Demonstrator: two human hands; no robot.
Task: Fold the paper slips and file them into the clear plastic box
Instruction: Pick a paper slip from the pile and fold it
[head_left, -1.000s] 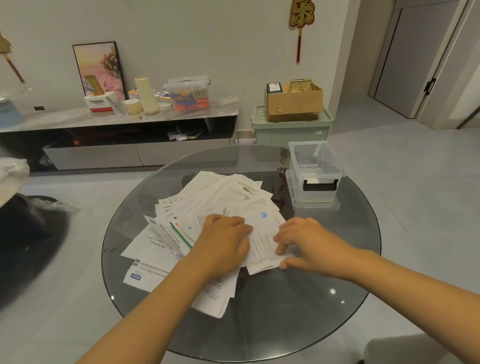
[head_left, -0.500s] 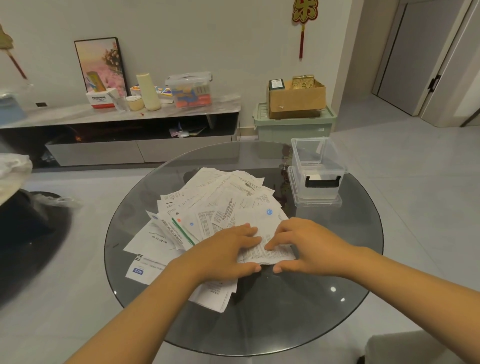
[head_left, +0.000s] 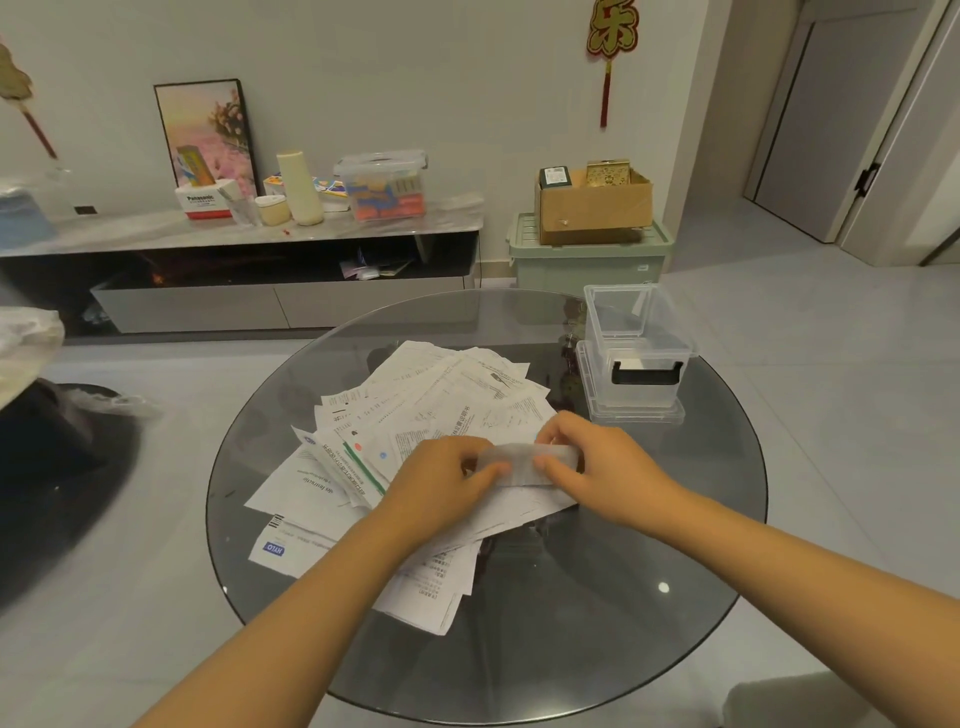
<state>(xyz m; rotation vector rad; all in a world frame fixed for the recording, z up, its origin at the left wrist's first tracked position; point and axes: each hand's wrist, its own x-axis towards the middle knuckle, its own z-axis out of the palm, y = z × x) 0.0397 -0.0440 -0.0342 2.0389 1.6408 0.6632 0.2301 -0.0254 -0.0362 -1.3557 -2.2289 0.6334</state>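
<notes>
Over the paper pile (head_left: 415, 415) on the desk (head_left: 597, 623), left hand (head_left: 441, 488) and right hand (head_left: 597, 462) are each pinching one folded slip (head_left: 519, 462) in their grip.

the room is dim and evenly lit, with a warm-grey cast and soft, faint shadows. a small bright glint sits on the glass table (head_left: 597, 649), near its front rim right of the slips (head_left: 431, 415). the folded slip (head_left: 522, 465) above the table is motion-blurred. straight lines bow far from the table, at the edges.
</notes>
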